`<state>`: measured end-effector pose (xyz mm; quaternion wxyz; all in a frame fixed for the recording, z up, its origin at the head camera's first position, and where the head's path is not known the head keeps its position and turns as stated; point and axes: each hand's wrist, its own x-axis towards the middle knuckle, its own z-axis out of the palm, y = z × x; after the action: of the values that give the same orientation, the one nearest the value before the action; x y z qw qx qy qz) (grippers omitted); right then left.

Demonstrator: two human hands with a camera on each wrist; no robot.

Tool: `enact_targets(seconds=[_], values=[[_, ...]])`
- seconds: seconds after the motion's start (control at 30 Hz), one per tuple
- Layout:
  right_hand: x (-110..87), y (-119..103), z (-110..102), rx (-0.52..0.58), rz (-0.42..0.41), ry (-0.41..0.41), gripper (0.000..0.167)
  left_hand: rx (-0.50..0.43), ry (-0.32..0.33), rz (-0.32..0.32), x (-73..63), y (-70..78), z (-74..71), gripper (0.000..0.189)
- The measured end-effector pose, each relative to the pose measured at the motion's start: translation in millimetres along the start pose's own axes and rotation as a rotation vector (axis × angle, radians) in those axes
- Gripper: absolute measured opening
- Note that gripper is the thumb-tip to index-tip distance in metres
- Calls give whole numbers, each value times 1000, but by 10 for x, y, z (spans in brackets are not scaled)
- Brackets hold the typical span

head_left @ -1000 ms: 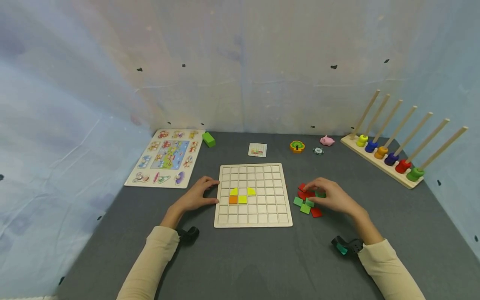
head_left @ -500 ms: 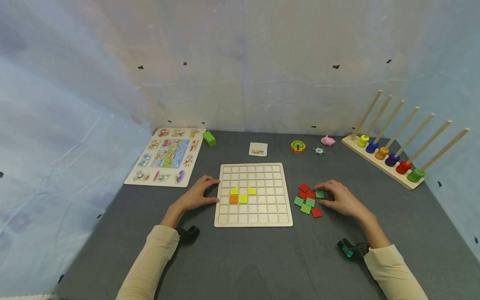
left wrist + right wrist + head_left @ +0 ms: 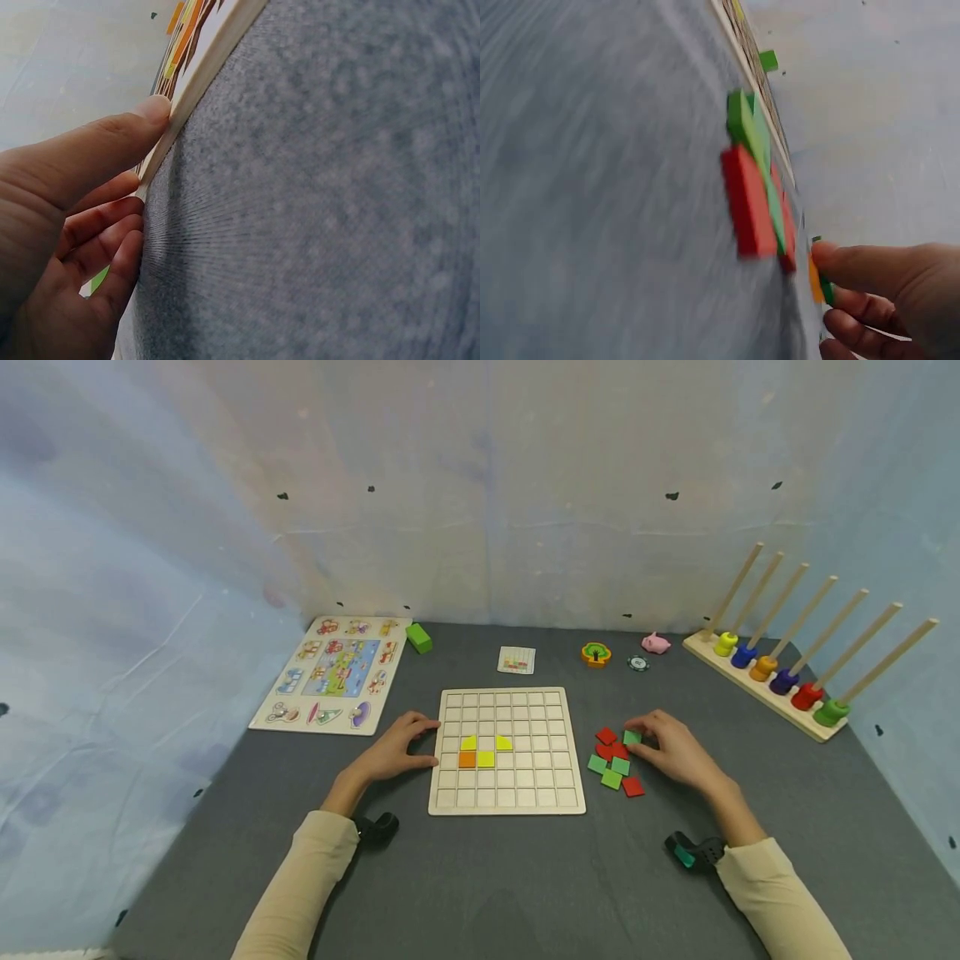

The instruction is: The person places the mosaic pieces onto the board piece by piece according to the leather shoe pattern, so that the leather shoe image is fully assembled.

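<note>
A pale wooden grid board [image 3: 525,797] lies in the middle of the table. On it sit an orange square tile [image 3: 467,759], a yellow square tile [image 3: 486,759] and two yellow rounded tiles [image 3: 504,742]. My left hand [image 3: 392,750] rests at the board's left edge, thumb and fingertips spread apart and touching its side. Right of the board is a loose group of red tiles [image 3: 633,787] and green tiles [image 3: 611,778]. At the far side of this group my right hand [image 3: 672,750] pinches a green square tile [image 3: 632,737] between thumb and fingers.
Behind the board lie a pattern card [image 3: 517,660], a tree toy [image 3: 596,654], a poker chip [image 3: 638,663] and a pink pig [image 3: 656,643]. A peg stand with rings [image 3: 765,681] is at right. A picture puzzle [image 3: 326,677] and green block [image 3: 418,638] are at left.
My right hand has drawn back from over the tile group, then taken the green tile at its far right side and shifted it slightly away and left. My left hand stays at the board's edge.
</note>
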<state>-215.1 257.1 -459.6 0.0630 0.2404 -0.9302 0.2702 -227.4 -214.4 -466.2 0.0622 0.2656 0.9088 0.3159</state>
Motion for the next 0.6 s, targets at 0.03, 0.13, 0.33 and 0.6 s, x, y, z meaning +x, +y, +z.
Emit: enact_targets(seconds=[0.03,0.13,0.33,0.6], values=[[31,-26,8,6,0,9,28,1,0,1,1,-3,1,63],[133,-139,38,33,-20,29,28,9,1,0,6,-9,2,63],[336,-445,147,132,-133,20,27,7,-6,-23,12,-12,-4,63],[552,-887,426,215,-275,-53,30,1,-3,-13,5,5,-7,62]])
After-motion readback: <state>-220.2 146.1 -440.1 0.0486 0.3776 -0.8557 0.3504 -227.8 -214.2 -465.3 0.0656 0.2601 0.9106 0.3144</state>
